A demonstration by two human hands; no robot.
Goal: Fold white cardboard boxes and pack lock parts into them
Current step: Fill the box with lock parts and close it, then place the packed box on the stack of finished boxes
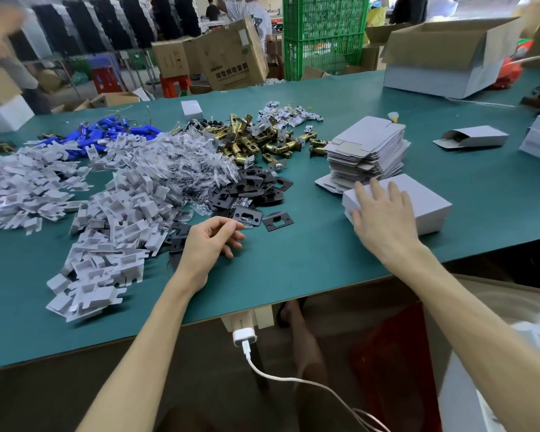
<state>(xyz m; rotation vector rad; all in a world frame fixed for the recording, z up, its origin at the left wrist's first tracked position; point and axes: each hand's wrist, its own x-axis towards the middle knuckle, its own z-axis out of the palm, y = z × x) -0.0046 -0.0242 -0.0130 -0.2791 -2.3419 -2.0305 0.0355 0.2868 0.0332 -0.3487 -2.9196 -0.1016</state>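
Head view: right hand (384, 219) rests straight fingers on white box (430, 202); left hand (209, 241) lies loosely curled, empty.

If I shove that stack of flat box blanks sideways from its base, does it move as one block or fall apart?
Probably it shears: the stack of flat box blanks sits fanned, edges misaligned, so layers likely slide over each other. Single blanks look thin, so likely light and bendy at the flaps. Lifting from below seems safer.
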